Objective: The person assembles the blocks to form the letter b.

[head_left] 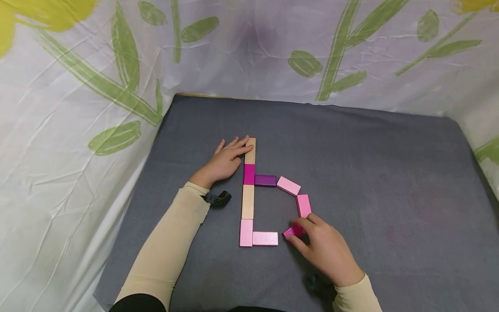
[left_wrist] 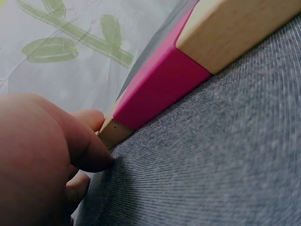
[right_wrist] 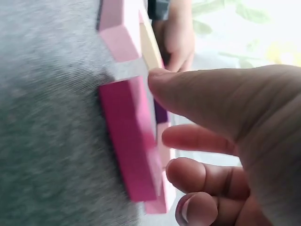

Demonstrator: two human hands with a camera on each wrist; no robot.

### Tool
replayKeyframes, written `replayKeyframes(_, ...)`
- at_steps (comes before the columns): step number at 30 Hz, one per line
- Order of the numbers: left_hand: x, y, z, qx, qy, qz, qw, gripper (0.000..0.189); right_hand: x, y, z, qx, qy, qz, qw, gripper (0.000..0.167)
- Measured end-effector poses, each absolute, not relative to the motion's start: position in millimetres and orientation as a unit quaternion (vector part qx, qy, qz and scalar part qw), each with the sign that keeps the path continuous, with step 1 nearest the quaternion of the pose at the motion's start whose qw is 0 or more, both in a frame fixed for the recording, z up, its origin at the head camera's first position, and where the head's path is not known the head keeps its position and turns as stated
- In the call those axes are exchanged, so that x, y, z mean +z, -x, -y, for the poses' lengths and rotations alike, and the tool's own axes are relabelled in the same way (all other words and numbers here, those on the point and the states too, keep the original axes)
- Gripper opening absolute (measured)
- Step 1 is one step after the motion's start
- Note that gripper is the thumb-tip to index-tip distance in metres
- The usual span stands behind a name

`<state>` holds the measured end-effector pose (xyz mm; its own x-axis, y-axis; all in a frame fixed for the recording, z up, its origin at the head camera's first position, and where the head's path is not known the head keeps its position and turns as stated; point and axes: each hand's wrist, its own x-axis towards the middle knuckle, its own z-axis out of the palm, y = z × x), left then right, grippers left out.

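Colored rectangular blocks form an outline like a lowercase b. My left hand [head_left: 226, 162] touches the topmost beige block [head_left: 251, 155] with its fingers spread. Below that, a magenta block [left_wrist: 162, 82], another beige block [head_left: 247, 201] and a pink block [head_left: 246, 232] continue the upright line. My right hand [head_left: 325, 247] hovers at a second magenta block [right_wrist: 129, 141], which lies slanted on the cloth at the lower right of the loop. In the right wrist view, the thumb [right_wrist: 174, 89] and fingertips are just above this block, and its long near face is uncovered.
A purple block [head_left: 265, 181], a tilted pink block [head_left: 288, 185] and another pink block [head_left: 303, 205] curve round the loop. One more pink block [head_left: 265, 238] lies along the bottom. Grey cloth [head_left: 390, 195] covers the table; a flower-patterned curtain [head_left: 249, 52] hangs behind.
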<state>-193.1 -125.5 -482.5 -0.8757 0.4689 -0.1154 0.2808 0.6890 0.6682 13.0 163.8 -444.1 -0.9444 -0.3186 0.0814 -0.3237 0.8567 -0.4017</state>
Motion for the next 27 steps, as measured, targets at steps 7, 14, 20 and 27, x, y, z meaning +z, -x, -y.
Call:
replayKeyframes(7, -483.3, 194.0, 124.6, 0.336, -0.202, -0.909, 0.14, 0.057, -453.7, -16.4, -168.4, 0.224, -0.177, 0.958, 0.011, 0.034)
replayKeyframes(14, -482.1, 193.2, 124.1, 0.336, -0.199, -0.91, 0.139, 0.057, -454.2, -14.8, -166.2, 0.231, -0.181, 0.956, -0.002, 0.035)
replayKeyframes(20, -481.8, 193.1, 124.2, 0.336, -0.2, -0.91, 0.138, 0.056, -454.3, -13.3, -164.5, 0.235, -0.189, 0.953, -0.006, 0.033)
replayKeyframes(27, -482.5, 192.8, 124.2, 0.336, -0.199, -0.911, 0.135, 0.056, -454.5, -12.1, -161.1, 0.227, -0.197, 0.954, -0.009, 0.033)
